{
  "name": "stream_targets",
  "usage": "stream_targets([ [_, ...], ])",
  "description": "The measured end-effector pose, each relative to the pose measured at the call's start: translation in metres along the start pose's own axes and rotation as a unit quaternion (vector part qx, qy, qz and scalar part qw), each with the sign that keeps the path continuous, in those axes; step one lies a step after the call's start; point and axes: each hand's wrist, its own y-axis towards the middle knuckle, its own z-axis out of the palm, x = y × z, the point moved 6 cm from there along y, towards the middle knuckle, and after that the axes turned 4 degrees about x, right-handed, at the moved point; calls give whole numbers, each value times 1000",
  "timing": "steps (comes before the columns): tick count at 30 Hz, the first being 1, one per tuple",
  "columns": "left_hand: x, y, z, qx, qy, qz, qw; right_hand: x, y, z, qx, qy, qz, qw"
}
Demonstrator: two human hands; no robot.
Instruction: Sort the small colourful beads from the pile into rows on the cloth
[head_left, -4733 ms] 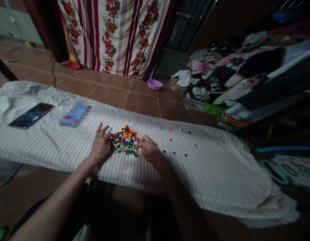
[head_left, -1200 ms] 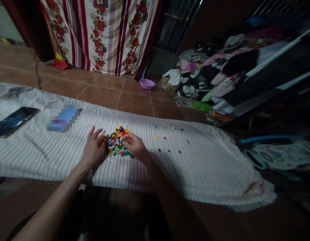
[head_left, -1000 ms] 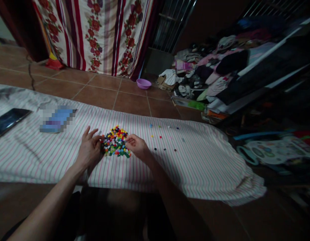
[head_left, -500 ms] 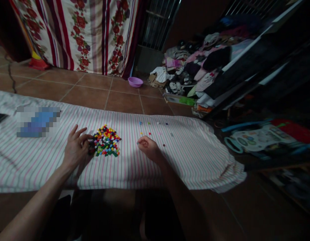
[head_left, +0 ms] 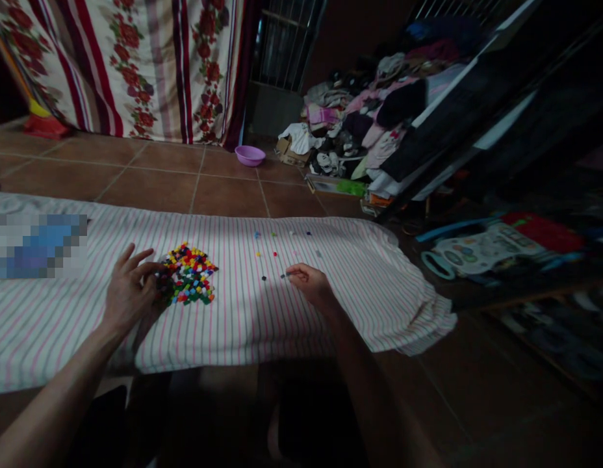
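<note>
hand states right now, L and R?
Left hand: open, at the edge of the colorful pile.
Right hand: closed in a pinch near a small dark piece; can't tell if it's holding anything.

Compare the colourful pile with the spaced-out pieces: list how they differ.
The pile is crowded together; the spaced-out pieces lie apart in loose rows.
The pile holds many pieces; the spaced-out pieces are few.
The left hand is at the pile's edge; the right hand is by the nearest row of the spaced-out pieces.
Both are multicoloured and on the striped cloth.
</note>
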Motion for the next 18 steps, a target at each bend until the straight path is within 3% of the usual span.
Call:
stream_targets([
  [11,-9,3,-4,-10,-4,0,1000,10,-5,3,-17,-181,-111,977],
  [18,-17,6,-6,-11,-7,-8,1000,5,-6,16,-11,-234,-122,965],
])
